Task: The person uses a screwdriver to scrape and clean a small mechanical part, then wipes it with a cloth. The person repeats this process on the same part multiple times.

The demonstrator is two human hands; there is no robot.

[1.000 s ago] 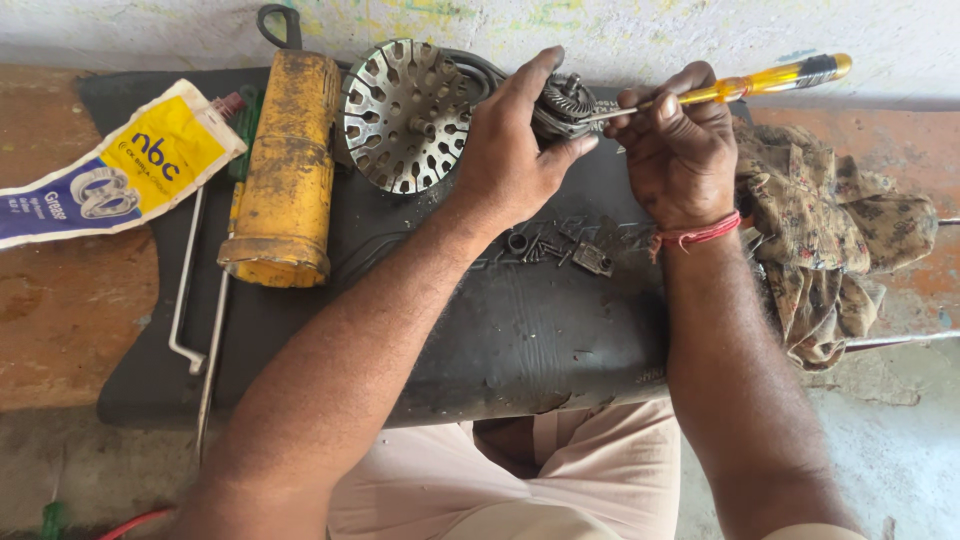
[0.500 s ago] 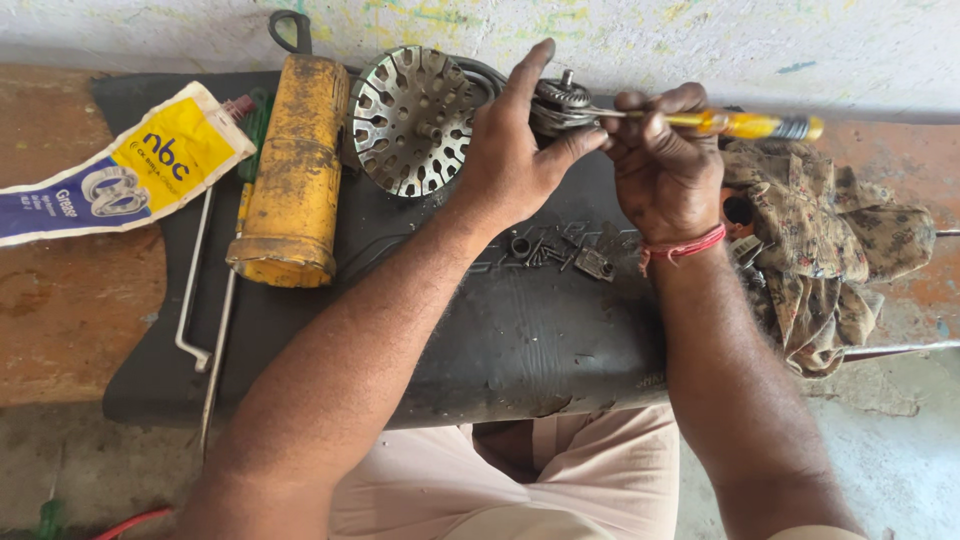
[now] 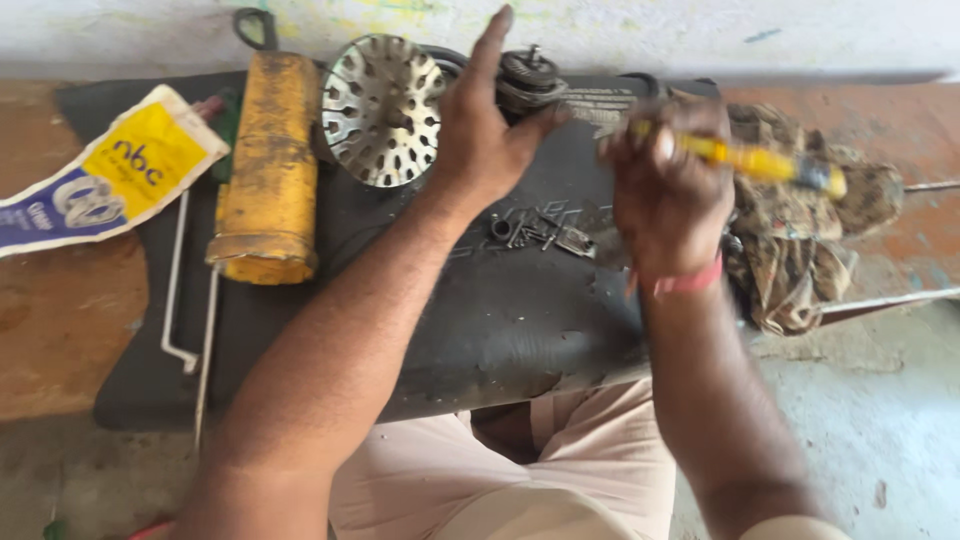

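Here, two hands worked a small metal part at the top centre of the frame.

Nearest, low in the frame, lay the black rubber sheet (image 3: 480, 330), with loose small screws and clips (image 3: 540, 232) at its middle. Above them the right hand (image 3: 668, 195) was closed round a yellow-handled screwdriver (image 3: 760, 162) (blurred, so its tip could not be made out), and the left hand (image 3: 480, 140) stood apart from it, fingers spread, its thumb against the small round metal part (image 3: 530, 75). Doing this well probably called for the left hand to pin that part firmly while the blade seated squarely. Beside it, farther left, sat a perforated metal disc (image 3: 385, 110) and a yellow canister (image 3: 268, 170); a dirty rag (image 3: 800, 250) lay right.
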